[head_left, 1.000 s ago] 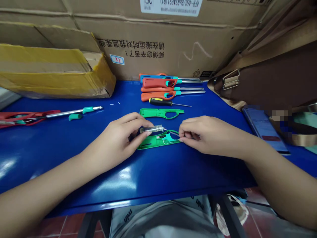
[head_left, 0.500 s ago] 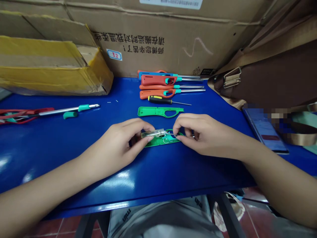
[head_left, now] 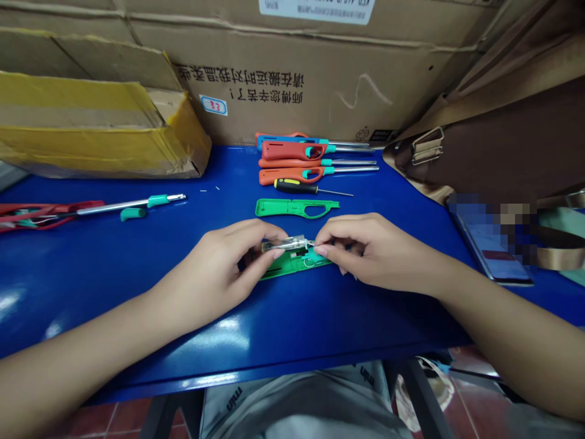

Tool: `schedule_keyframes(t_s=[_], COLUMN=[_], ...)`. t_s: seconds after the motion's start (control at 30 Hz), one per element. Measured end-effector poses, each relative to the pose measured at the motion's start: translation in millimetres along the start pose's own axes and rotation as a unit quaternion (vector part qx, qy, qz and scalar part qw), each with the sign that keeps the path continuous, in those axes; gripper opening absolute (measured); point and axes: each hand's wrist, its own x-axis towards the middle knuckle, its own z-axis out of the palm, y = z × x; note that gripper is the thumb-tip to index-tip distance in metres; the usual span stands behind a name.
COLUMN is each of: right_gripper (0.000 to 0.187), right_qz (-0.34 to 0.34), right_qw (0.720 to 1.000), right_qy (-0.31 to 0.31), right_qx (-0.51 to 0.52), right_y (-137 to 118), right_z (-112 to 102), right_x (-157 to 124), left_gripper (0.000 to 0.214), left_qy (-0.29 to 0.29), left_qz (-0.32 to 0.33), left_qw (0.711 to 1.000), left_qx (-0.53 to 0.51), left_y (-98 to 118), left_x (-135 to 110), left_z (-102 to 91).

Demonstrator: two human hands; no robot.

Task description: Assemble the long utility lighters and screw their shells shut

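Note:
My left hand (head_left: 228, 259) pinches a small clear gas tank (head_left: 283, 244) over a green lighter shell half (head_left: 295, 263) that lies on the blue table (head_left: 137, 286). My right hand (head_left: 365, 250) is closed in a pinch at the tank's right end, where a thin wire or nozzle sits; what its fingers hold is too small to name. The second green shell half (head_left: 297, 208) lies just beyond the hands.
Several assembled orange and blue long-nose lighters (head_left: 297, 161) and a black-and-yellow screwdriver (head_left: 301, 188) lie further back. A red lighter with metal tube (head_left: 91, 210) sits at left. Cardboard boxes (head_left: 105, 128) line the rear. A brown bag (head_left: 493, 146) and phone (head_left: 489, 244) are at right.
My right hand has moved left, from the shell's trigger end up to the tank's right tip. The left hand has stayed on the tank.

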Motion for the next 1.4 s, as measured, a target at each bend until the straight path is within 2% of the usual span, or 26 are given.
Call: schedule_keyframes(t_s=[0.17, 0.37, 0.6, 0.83, 0.9, 1.0, 1.07, 1.17, 1.4], right_gripper=[0.022, 0.016, 0.007, 0.009, 0.010, 0.011, 0.016, 0.022, 0.014], right_qz=[-0.006, -0.028, -0.008, -0.006, -0.008, 0.008, 0.023, 0.035, 0.038], right_qw=[1.000, 0.999, 1.000, 1.000, 1.000, 1.000, 0.999, 0.998, 0.999], right_qy=[-0.003, 0.012, 0.020, 0.027, 0.028, 0.024, 0.017, 0.012, 0.003], right_qx=[-0.007, -0.029, 0.002, 0.009, 0.005, 0.018, 0.035, 0.050, 0.031], right_y=[-0.3, 2.9, 2.3, -1.0, -1.7, -2.1, -1.7, -0.9, 0.4], right_z=[0.2, 3.3, 3.1, 1.2, 0.7, 0.1, -0.1, 0.1, 1.8], right_x=[0.2, 0.4, -0.3, -0.2, -0.4, -0.4, -0.3, -0.1, 0.3], left_gripper=[0.019, 0.021, 0.023, 0.031, 0.036, 0.042, 0.042, 0.041, 0.037], left_qy=[-0.001, -0.010, -0.038, -0.037, -0.062, -0.132, -0.152, -0.134, -0.081], left_qz=[0.014, 0.006, -0.047, -0.104, -0.153, -0.237, -0.260, -0.248, -0.166], left_qw=[1.000, 1.000, 0.992, 0.985, 0.966, 0.905, 0.883, 0.903, 0.955], left_qx=[0.008, -0.013, -0.111, -0.134, -0.197, -0.329, -0.359, -0.323, -0.233], left_y=[-1.4, 2.6, 7.8, 8.5, 10.3, 14.0, 15.4, 14.4, 9.9], left_x=[0.2, 1.2, 2.6, 3.0, 2.1, 0.4, -0.5, -1.0, -0.7], left_z=[0.9, -1.0, -2.0, -2.9, -2.8, -0.7, 2.2, 6.3, 3.8])
